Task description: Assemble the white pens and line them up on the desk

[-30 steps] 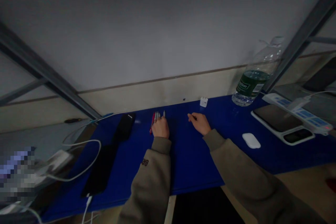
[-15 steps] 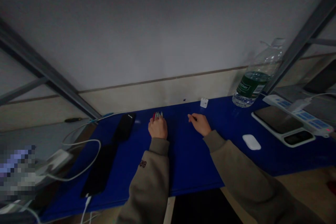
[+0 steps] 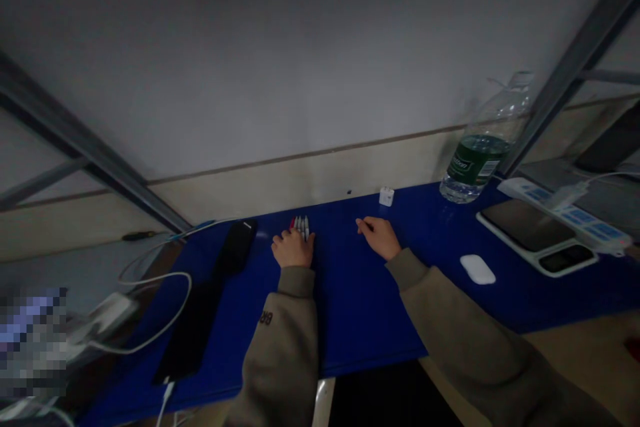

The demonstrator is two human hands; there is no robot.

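Note:
Several slim pens (image 3: 301, 225), one of them red, lie side by side on the blue table (image 3: 360, 307) near the wall. My left hand (image 3: 293, 248) rests at their near ends, fingers apart, with the thumb at their right side. To the right, my right hand (image 3: 380, 236) lies on the table with its fingers curled closed; whether something small is inside is hidden. A white charger cube (image 3: 387, 197) stands just beyond it, by the wall.
At the left lie two black phones (image 3: 236, 247) and a white cable (image 3: 187, 293). A large water bottle (image 3: 475, 160), a white case (image 3: 478, 269), a scale (image 3: 533, 230) and a power strip (image 3: 580, 217) are at the right.
My left hand has shifted slightly left and towards me, its fingers spreading and showing more of the pens. My right hand has kept its place and its closed shape.

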